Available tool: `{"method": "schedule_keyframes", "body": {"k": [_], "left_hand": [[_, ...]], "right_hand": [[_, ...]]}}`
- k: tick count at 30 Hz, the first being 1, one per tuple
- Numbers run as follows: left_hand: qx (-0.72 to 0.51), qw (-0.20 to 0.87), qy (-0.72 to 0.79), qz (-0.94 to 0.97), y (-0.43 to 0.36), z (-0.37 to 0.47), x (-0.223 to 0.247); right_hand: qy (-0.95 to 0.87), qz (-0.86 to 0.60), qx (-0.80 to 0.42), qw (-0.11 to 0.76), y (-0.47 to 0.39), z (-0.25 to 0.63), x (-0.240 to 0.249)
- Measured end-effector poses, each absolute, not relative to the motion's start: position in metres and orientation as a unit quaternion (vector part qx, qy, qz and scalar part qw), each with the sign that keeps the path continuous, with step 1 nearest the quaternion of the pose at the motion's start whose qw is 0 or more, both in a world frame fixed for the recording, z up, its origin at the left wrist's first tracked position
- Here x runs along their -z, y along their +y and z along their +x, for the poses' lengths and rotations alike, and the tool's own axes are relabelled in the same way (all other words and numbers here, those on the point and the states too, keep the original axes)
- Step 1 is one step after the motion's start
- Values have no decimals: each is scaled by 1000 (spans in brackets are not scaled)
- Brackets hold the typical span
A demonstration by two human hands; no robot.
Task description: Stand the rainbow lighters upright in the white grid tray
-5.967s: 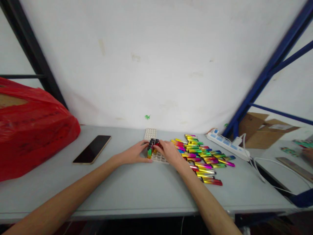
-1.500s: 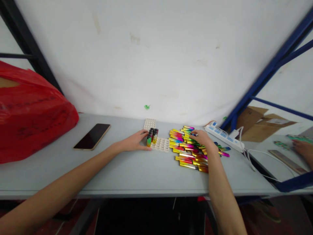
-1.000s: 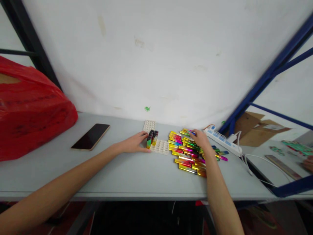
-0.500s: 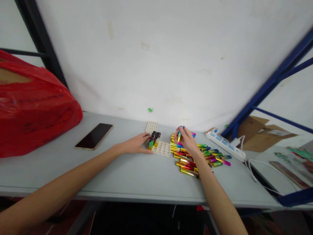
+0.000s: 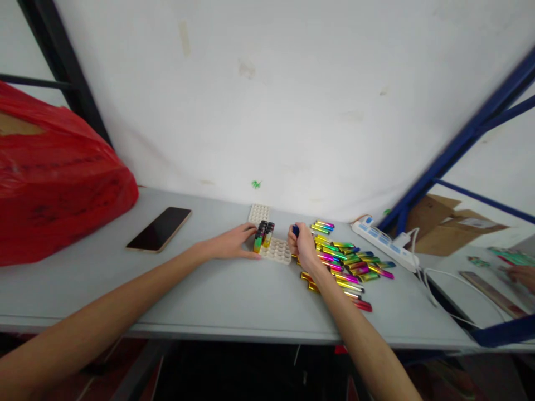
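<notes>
A pale tray with round holes (image 5: 279, 251) lies on the grey table, with several small dark-topped, colourful tubes (image 5: 263, 236) upright at its left end. My left hand (image 5: 236, 242) rests beside these tubes, thumb and fingers apart around the tray's left end. Just above the right end of the tray, my right hand (image 5: 301, 244) is closed on a tube with a dark blue top (image 5: 296, 230); the rest of that tube is hidden by the fingers. A heap of shiny multicoloured tubes (image 5: 351, 262) lies to the right, partly under my right forearm.
Behind the tray lies a second holed tray (image 5: 259, 213). A phone (image 5: 159, 229) and a red bag (image 5: 62, 184) are at the left. At the right are a white power strip (image 5: 385, 245) with cables, a cardboard box (image 5: 453, 225) and another person's hand (image 5: 522, 275).
My right hand has moved left from over the heap to the tray's right end, holding the tube. More of the heap shows. My left hand stays beside the upright tubes.
</notes>
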State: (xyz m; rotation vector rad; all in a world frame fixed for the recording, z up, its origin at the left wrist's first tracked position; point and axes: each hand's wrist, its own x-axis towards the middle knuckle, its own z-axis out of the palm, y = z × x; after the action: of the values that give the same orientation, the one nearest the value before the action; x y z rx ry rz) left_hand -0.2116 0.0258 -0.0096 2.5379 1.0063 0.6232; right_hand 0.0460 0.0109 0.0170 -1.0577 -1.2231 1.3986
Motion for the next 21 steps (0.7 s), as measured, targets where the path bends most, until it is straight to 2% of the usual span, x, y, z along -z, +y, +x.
{"method": "schedule_keyframes", "body": {"k": [7, 12, 16, 18, 21], "left_hand": [[-211, 179, 359, 891, 25, -212, 10], [-222, 167, 346, 896, 24, -211, 9], [-233, 162, 339, 897, 25, -211, 12], [-237, 160, 336, 897, 26, -211, 13], [-236, 162, 338, 896, 27, -211, 14]], "right_hand": [[-604, -409, -504, 463, 9, 46, -17], [-780, -359, -326, 395, 1, 55, -28], [-841, -350, -152, 384, -5, 56, -33], [-844, -372, -109, 372, -5, 55, -30], [-839, -393, -113, 360, -1, 53, -21]]}}
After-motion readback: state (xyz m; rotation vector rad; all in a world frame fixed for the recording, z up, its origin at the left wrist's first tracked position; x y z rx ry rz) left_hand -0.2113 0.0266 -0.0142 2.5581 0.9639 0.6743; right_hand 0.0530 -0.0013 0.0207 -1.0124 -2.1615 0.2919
